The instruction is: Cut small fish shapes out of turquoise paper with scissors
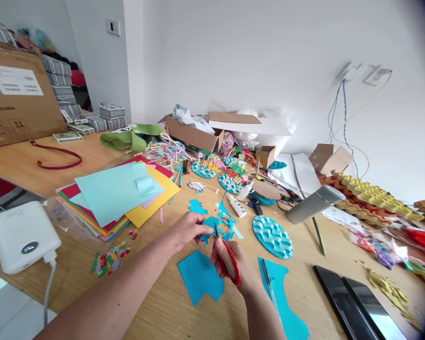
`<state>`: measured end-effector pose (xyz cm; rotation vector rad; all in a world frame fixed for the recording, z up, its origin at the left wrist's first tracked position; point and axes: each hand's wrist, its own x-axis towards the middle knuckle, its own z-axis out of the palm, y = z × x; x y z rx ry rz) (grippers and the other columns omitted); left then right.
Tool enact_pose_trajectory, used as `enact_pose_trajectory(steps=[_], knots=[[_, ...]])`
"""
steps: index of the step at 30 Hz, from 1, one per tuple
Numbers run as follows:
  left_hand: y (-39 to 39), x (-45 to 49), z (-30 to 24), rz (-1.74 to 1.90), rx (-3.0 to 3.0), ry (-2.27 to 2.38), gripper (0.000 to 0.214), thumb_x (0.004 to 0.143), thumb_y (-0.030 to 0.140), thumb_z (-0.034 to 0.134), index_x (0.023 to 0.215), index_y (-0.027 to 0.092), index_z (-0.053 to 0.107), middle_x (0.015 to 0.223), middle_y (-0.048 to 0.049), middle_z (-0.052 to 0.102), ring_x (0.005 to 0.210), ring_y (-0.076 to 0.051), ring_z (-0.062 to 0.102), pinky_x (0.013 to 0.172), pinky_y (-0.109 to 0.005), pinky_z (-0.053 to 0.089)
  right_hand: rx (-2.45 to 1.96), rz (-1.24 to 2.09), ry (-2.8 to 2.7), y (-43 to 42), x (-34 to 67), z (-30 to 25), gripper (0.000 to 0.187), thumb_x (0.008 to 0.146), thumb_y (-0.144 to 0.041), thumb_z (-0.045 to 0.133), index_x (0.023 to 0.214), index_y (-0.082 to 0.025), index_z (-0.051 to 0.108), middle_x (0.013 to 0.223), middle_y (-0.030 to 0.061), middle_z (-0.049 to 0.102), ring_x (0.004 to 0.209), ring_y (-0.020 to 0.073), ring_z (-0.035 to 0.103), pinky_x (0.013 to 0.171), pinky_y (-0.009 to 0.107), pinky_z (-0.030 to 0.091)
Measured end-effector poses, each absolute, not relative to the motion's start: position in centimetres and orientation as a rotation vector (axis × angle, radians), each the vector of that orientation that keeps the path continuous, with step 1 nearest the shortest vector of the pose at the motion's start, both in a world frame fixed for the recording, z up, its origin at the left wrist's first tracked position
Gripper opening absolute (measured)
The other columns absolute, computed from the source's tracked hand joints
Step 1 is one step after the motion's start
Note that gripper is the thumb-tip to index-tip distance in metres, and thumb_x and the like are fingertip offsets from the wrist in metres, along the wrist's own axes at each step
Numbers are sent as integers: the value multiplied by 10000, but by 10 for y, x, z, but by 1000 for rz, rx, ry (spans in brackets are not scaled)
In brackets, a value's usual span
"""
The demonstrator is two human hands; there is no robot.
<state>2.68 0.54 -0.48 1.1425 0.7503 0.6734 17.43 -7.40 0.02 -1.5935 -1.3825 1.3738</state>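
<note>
A piece of blue paper (pixel 209 223) is pinched in my left hand (pixel 189 231), its edge cut into an irregular outline. My right hand (pixel 230 259) grips red-handled scissors (pixel 236 271), whose blades meet the paper close to my left fingertips. Curled blue offcuts hang around the blades. Below my hands a larger blue sheet (pixel 201 278) lies on the table. Several small blue cut shapes (pixel 196 206) rest just beyond my left hand. To the right are a wavy-patterned blue oval (pixel 272 237) and a blue sheet with a pen (pixel 269 278) on it.
Coloured paper sheets (pixel 109 193) are stacked at left, near paper dots (pixel 111 257) and a white power bank (pixel 24 238). Glue bottles (pixel 236 206) stand out beyond my hands. A grey tumbler (pixel 315 204), two phones (pixel 340 297) and egg trays (pixel 371 196) occupy the right.
</note>
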Motion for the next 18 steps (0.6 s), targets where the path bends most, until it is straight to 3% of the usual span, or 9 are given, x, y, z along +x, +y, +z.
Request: enact_pose_trajectory(steps=[18], knots=[[5, 26, -2, 661, 1151, 755, 184, 577, 303, 648, 598, 140, 565, 508, 37, 496, 451, -80, 417, 445, -229, 310, -1590, 1379, -1414, -73, 175, 2, 705, 730, -826, 405, 555, -156, 534, 417, 0, 475, 367, 81, 409, 391, 214, 274]])
